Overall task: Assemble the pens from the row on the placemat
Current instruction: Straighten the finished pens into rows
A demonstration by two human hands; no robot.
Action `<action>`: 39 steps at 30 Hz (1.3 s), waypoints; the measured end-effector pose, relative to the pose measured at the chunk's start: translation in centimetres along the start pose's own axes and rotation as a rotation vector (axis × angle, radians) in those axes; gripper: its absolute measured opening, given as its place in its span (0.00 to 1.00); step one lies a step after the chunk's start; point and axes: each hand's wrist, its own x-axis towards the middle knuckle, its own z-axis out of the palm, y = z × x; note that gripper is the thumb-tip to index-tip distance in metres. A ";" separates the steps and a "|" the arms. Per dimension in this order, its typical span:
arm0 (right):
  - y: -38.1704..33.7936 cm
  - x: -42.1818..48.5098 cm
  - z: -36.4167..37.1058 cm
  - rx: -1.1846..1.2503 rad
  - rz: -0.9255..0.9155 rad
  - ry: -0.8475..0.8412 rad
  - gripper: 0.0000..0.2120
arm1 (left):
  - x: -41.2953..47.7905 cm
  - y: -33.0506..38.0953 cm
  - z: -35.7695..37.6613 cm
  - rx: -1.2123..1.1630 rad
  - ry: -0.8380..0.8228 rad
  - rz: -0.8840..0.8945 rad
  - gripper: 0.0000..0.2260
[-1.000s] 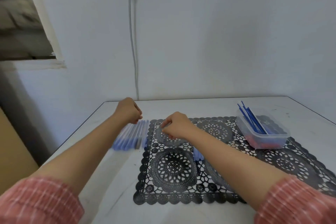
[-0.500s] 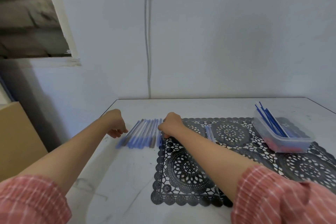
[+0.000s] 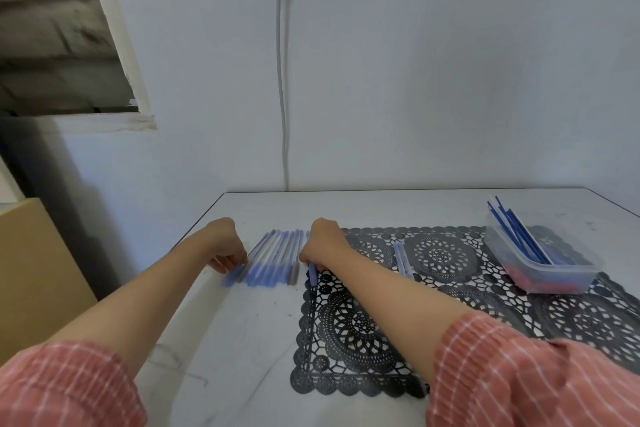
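Fingers (image 3: 229, 261) of the left hand (image 3: 225, 244) are curled under, and their tips are pressed against the left side of the row (image 3: 273, 260) of pens. Whether one pen is pinched there cannot be told. The right hand (image 3: 323, 243) is curled downward too, and a blue pen (image 3: 313, 276) is gripped under its fingers, the near end of that pen sticking out toward the camera over the left edge of the placemat (image 3: 346, 340). The row is laid on the bare table (image 3: 242, 340), between the two hands and just left of the placemat rather than on it; the pens are packed side by side, blue and pale with a few grey ends.

Two pale pen parts (image 3: 403, 262) are seen on the placemat, right of the right forearm and apart from the row. A clear tub (image 3: 554, 279) is set on the far right part of the placemat. Long blue refills (image 3: 516, 236) are leaned in it, their tips raised above its far rim, and a layer of small red and blue pieces is held at its bottom, too blurred to be made out. A cardboard box (image 3: 34, 270) is placed left of the table, and a grey cable (image 3: 282, 80) is run down the wall behind.
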 end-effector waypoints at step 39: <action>13.4 -6.8 -9.3 0.147 0.223 0.102 0.14 | -8.7 16.1 11.7 -0.228 -0.227 0.203 0.08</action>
